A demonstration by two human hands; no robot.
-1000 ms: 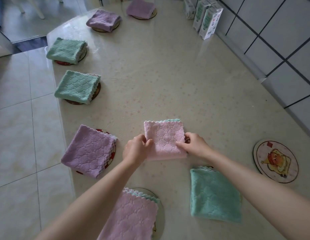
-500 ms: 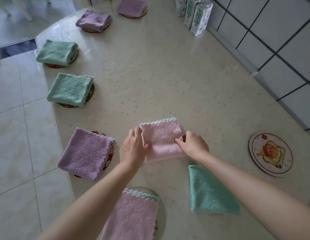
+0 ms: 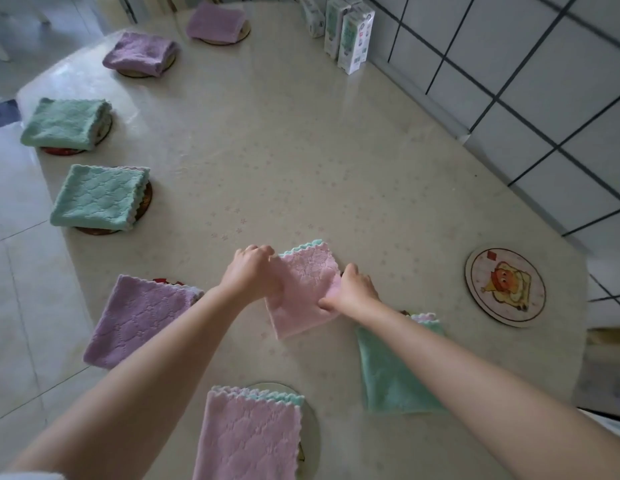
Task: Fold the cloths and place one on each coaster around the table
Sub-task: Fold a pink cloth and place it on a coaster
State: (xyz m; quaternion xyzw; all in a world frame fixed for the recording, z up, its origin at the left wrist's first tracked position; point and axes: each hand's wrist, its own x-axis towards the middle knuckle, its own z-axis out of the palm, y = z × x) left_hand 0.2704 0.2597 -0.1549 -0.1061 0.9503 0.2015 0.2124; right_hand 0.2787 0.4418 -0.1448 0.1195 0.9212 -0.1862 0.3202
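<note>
Head view, looking down on the pale surface [image 3: 319,150]. Your left hand [image 3: 253,271] curls over the left edge of the middle pink cloth [image 3: 306,292] and grips it. Your right hand [image 3: 353,292] pinches the same cloth at its right edge. This cloth is folded and lies directly on the surface between your two hands, its scalloped, green-trimmed edge turned away from you.

To the right, well apart from the hands, a round picture coaster [image 3: 505,286] lies uncovered near the surface's edge. Just under your right forearm lies a folded near green cloth [image 3: 395,372]; a dark sliver shows at its far edge (too little to tell what it is). Closest to you, a near pink cloth [image 3: 249,441] rests on a pale coaster [image 3: 310,420] whose rim shows at its right.

Along the left edge, from near to far, each folded cloth sits on its own coaster:
- a near purple cloth [image 3: 138,320]
- a second green cloth [image 3: 97,197]
- a far green cloth [image 3: 64,123]
- a purple cloth at the corner [image 3: 140,51]
- a farthest purple cloth [image 3: 215,22]

Upright cartons [image 3: 350,36] stand at the far right, against the tiled wall [image 3: 526,81]. Tiled floor [image 3: 21,271] shows to the left.
</note>
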